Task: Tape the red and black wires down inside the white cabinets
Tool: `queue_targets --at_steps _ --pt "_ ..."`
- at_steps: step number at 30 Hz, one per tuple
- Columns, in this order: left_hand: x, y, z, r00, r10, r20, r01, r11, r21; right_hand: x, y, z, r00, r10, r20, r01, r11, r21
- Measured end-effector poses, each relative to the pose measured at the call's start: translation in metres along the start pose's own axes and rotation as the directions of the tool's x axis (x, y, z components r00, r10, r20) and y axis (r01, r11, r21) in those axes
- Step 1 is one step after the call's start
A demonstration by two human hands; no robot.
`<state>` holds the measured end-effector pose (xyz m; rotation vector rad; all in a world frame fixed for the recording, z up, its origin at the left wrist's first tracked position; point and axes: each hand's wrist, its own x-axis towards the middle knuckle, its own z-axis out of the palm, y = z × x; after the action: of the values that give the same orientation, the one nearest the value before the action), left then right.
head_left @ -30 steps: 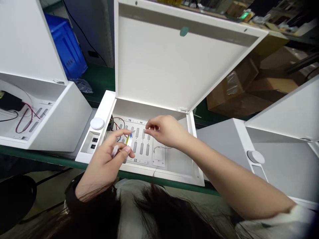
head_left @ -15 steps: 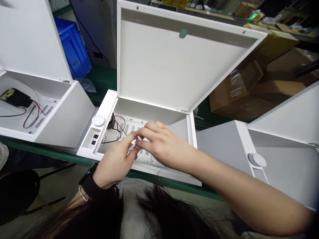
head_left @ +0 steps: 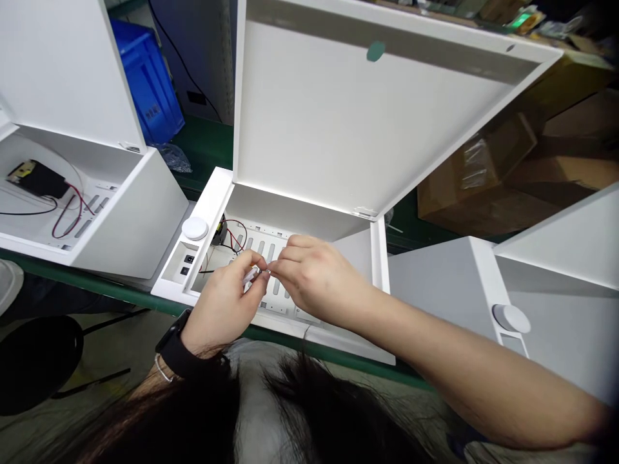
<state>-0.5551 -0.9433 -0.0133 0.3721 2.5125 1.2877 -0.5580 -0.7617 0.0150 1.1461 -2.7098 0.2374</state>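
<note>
Above the front of an open white box, my two hands meet at the fingertips. Between the thumb and fingers of my left hand is a small white piece, mostly hidden, so its kind does not show. My right hand is pinched closed at the tip of that piece; what its fingers grip is too small to make out. Inside the box, a black part with red and black wires sits at the left, beside a slotted floor. The raised lid leans back behind my hands.
Similar white boxes stand at the left and right on the green bench. A blue bin is behind, cardboard boxes are at the back right, and a black stool stands below left.
My right fingers have come down from above the white piece to pinch at its tip, and the hand has drawn slightly right. The whole view has shifted a little.
</note>
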Motion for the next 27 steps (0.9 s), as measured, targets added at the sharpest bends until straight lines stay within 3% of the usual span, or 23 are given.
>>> queue_targets --at_steps 6,9,11,13,16,18,20,23,27 --pt "0.004 -0.001 0.000 0.998 0.012 -0.056 -0.011 1.000 0.025 0.011 -0.006 0.001 0.999 -0.015 -0.032 0.011 0.994 -0.113" --pt "0.006 0.001 0.000 0.996 0.008 -0.092 -0.015 0.997 -0.069 0.015 -0.008 0.000 0.998 -0.019 -0.059 0.014 0.996 -0.089" --pt "0.007 0.001 -0.004 0.992 -0.032 -0.122 0.006 0.979 -0.205 0.017 -0.009 -0.004 0.995 -0.008 -0.101 0.006 1.000 -0.019" --pt "0.009 -0.003 -0.011 0.971 -0.099 -0.216 0.019 0.938 -0.347 0.018 -0.009 -0.007 0.987 0.032 -0.154 -0.015 0.994 0.107" --pt "0.009 -0.012 -0.024 0.917 -0.203 -0.343 -0.028 0.826 -0.563 0.019 0.005 0.002 0.952 0.260 -0.163 -0.186 0.912 0.366" --pt "0.007 -0.017 -0.030 0.922 -0.233 -0.310 -0.051 0.721 -0.691 0.020 0.026 0.027 0.870 0.490 -0.048 -0.393 0.749 0.533" --pt "0.003 -0.021 -0.032 0.941 -0.241 -0.238 -0.032 0.636 -0.771 0.021 0.051 0.067 0.749 0.641 0.167 -0.580 0.514 0.632" --pt "-0.003 -0.026 -0.031 0.958 -0.236 -0.165 0.009 0.598 -0.802 0.020 0.082 0.136 0.545 0.708 0.449 -0.781 0.233 0.579" --pt "-0.008 -0.038 -0.028 0.960 -0.245 -0.135 0.044 0.609 -0.792 0.015 0.091 0.206 0.335 0.736 0.589 -0.866 -0.006 0.500"
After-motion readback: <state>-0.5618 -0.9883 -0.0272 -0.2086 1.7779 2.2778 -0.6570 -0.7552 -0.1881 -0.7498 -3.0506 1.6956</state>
